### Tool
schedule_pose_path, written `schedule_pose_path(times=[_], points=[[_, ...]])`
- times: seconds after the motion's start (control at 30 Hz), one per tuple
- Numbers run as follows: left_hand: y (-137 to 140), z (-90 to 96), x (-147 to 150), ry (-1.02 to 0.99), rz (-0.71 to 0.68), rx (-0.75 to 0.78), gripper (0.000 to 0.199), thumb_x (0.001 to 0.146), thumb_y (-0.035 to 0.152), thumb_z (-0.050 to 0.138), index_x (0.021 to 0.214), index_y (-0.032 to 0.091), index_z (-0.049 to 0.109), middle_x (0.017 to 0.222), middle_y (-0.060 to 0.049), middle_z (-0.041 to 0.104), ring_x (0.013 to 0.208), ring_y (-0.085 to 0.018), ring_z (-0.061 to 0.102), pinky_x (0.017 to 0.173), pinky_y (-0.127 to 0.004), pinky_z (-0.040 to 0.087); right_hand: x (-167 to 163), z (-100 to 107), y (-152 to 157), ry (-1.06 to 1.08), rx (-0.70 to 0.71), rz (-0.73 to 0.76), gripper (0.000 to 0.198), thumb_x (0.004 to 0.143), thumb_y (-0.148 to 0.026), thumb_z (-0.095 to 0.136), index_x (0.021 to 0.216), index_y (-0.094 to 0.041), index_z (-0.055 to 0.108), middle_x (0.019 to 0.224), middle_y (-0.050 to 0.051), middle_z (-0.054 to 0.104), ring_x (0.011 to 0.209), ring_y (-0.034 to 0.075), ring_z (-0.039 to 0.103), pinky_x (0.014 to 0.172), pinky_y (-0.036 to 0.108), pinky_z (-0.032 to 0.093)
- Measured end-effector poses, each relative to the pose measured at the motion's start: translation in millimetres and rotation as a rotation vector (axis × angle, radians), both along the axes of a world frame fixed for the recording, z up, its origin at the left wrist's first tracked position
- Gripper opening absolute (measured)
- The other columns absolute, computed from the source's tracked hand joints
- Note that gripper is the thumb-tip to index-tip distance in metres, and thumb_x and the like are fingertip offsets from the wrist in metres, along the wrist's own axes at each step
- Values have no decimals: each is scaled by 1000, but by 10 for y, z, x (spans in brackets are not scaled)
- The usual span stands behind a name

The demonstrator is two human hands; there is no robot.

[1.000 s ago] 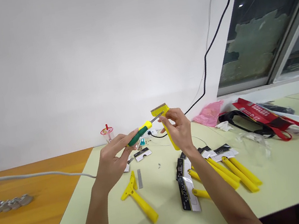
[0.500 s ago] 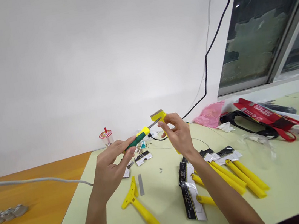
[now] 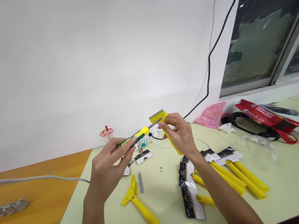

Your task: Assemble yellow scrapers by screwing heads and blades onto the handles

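Observation:
My left hand (image 3: 112,162) is closed on the green and yellow handle of a screwdriver (image 3: 141,132). The screwdriver's tip meets the head of a yellow scraper (image 3: 158,117), which has a metal blade along its upper edge. Fingers of my right hand (image 3: 180,133) grip that scraper just below its head, and part of its handle shows under the palm. Below my hands, a second yellow scraper (image 3: 140,205) lies on the table beside a loose flat blade (image 3: 140,183). A few tiny screws (image 3: 160,169) lie to the right of the blade.
Several packaged yellow scrapers (image 3: 235,178) with black and white cards lie partly under my right forearm. Farther right are a pink plastic bag (image 3: 211,115) and a red bag (image 3: 263,114). A cup with a red lid (image 3: 107,133) stands by the wall. A black cable (image 3: 208,64) hangs down.
My left hand's fingers have shifted along the screwdriver handle, which has turned in the grip. The tip stays at the scraper head. The view has shifted slightly.

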State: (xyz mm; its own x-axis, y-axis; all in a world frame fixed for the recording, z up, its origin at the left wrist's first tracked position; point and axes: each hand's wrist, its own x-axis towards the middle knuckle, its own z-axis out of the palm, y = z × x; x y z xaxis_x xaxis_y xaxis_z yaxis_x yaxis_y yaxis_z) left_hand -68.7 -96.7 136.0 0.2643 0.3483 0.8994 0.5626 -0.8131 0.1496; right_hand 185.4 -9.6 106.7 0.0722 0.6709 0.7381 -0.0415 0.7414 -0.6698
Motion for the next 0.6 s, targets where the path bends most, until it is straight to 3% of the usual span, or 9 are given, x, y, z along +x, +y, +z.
schedule_pose_path(times=[0.37,0.6], points=[[-123,63,3,58,38,111,48,102,9,73,140,37,78,107,-3,78,82,-13,71,72,-25,58,5,37,-110,15,19,10,31,100,-52,80,117,-26,71,107,6,77,95,25,80,52,26,64],[-71,57,52,42,50,136,54,98,3,76,144,31,74,109,-5,76,93,-16,73,78,-28,61,-11,51,-107,29,-9,37,32,100,-51,80,118,-26,71,109,6,79,96,25,81,51,25,64]])
